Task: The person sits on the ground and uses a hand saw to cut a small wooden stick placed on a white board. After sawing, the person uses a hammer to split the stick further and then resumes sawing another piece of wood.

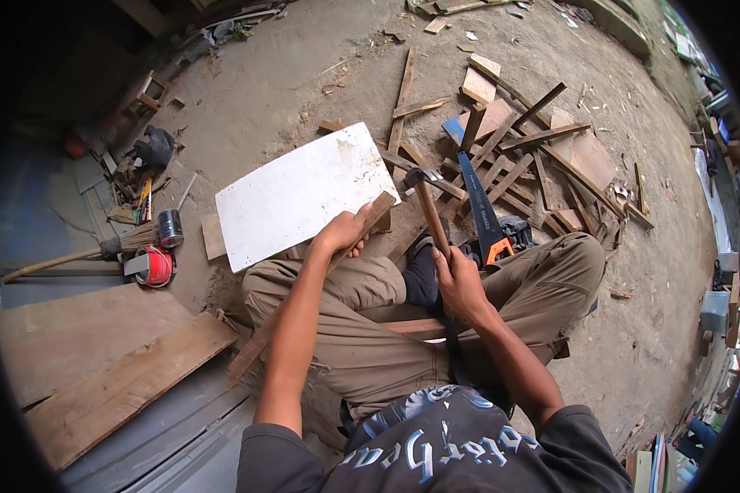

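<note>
My left hand (343,232) is closed around a narrow wooden strip (375,211), which slants back under my left forearm toward my lap. In my right hand (460,283) is a claw hammer (430,212), gripped by its wooden handle with the metal head up and away from me. The hammer head is close to the far end of the strip; whether they touch I cannot tell. Beyond my left hand rests a white rectangular board (300,193), its surface scuffed. A handsaw (479,205) with a dark blade and orange handle lies just right of the hammer.
Loose wood strips (543,168) are heaped ahead to the right. At left are a paint can (170,228), a red reel (155,268), a broom (131,239) and wide planks (140,374). My bent legs (543,275) frame the work spot on the dirt ground.
</note>
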Action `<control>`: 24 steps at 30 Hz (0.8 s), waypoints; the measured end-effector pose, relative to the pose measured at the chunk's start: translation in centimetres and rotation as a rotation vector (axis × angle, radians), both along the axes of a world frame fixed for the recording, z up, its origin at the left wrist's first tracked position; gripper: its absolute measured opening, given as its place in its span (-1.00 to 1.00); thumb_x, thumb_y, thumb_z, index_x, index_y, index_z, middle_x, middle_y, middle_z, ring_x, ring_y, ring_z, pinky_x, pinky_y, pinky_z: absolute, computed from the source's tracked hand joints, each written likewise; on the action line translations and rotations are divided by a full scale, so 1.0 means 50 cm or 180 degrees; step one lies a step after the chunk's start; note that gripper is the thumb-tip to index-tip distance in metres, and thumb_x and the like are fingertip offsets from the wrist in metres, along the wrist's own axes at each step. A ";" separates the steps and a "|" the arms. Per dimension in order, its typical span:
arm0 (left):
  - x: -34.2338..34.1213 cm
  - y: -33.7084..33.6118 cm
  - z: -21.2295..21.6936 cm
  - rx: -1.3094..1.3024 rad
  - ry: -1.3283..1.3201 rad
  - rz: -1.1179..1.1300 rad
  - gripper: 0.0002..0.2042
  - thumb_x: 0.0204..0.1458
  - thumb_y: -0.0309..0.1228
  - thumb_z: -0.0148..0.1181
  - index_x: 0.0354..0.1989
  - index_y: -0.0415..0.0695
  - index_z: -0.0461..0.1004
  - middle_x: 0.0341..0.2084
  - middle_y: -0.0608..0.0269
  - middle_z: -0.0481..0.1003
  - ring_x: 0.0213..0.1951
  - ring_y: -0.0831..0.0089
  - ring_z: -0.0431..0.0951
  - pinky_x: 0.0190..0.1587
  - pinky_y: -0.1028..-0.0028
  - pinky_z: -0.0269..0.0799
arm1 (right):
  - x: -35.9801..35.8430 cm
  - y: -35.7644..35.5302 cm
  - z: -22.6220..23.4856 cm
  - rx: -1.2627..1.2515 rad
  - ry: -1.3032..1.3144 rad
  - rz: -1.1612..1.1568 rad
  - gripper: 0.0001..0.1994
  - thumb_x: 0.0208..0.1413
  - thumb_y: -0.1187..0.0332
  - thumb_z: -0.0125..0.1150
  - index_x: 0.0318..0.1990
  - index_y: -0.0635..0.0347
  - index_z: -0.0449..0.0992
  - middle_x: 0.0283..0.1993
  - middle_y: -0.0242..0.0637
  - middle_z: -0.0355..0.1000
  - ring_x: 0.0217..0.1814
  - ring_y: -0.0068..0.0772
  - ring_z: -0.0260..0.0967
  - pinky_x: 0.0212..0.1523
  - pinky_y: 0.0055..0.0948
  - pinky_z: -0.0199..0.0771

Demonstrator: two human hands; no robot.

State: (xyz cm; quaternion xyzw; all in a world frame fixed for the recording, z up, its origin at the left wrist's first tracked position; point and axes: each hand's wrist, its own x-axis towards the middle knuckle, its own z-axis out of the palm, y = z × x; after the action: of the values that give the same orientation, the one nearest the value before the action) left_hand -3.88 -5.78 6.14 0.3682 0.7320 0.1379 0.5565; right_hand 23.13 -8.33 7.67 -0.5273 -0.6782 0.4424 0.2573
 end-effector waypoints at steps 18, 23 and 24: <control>0.000 0.005 -0.015 0.0096 0.0207 0.0021 -0.22 0.25 0.21 -0.24 -0.61 -0.39 0.44 -0.75 0.14 0.42 -0.76 0.40 0.44 -0.64 0.37 0.42 | -0.049 0.054 0.018 0.0050 -0.0486 0.0445 -0.77 0.30 0.31 0.04 -0.25 0.36 0.35 -0.58 0.09 0.35 -0.57 0.07 0.38 -0.54 -0.18 0.28; 0.006 0.004 -0.020 0.0114 0.0243 0.0035 -0.20 0.23 0.23 -0.22 -0.62 -0.40 0.45 -0.76 0.13 0.42 -0.76 0.40 0.45 -0.64 0.37 0.42 | -0.047 0.058 0.011 0.0141 -0.0332 0.0403 -0.70 0.30 0.26 0.05 -0.33 0.39 0.33 -0.56 0.16 0.36 -0.49 0.21 0.42 -0.51 -0.13 0.30; 0.005 0.003 -0.019 0.0119 0.0249 0.0049 -0.20 0.23 0.23 -0.22 -0.62 -0.40 0.45 -0.76 0.13 0.42 -0.76 0.39 0.45 -0.64 0.37 0.42 | -0.047 0.066 0.016 0.0031 -0.0497 0.0519 -0.72 0.30 0.28 0.05 -0.31 0.38 0.33 -0.56 0.16 0.36 -0.48 0.23 0.42 -0.51 -0.12 0.30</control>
State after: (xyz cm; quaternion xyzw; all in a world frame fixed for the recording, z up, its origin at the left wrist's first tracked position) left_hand -3.64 -5.63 5.21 0.3779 0.7533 0.1414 0.5194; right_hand 20.78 -5.01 8.45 -0.5020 -0.7390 0.4162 0.1694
